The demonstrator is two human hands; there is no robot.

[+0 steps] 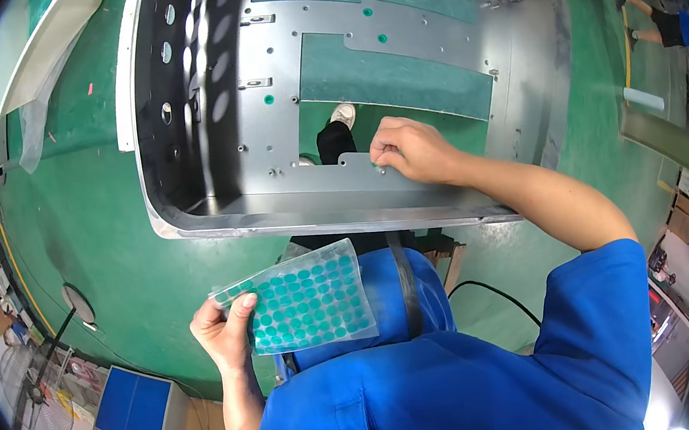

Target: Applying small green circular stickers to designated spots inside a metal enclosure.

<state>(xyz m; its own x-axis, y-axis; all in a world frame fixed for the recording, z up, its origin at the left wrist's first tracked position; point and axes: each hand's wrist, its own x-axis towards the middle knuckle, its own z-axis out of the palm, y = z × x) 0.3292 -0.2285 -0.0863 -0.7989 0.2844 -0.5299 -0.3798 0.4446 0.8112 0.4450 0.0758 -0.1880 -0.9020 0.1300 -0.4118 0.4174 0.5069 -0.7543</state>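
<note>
My left hand holds a clear sheet covered with several round green stickers, gripped at its left corner near my chest. My right hand reaches forward into a grey sheet-metal cabinet; its pinched fingertips press on the metal edge beside a rectangular cut-out. A few green stickers sit on holes of the metal panel. Whether a sticker is under my fingertips is hidden. My shoe shows through the cut-out.
The floor is green. A blue cabinet and a standing fan are at lower left, white panels at upper left. Another person stands at upper right near metal parts.
</note>
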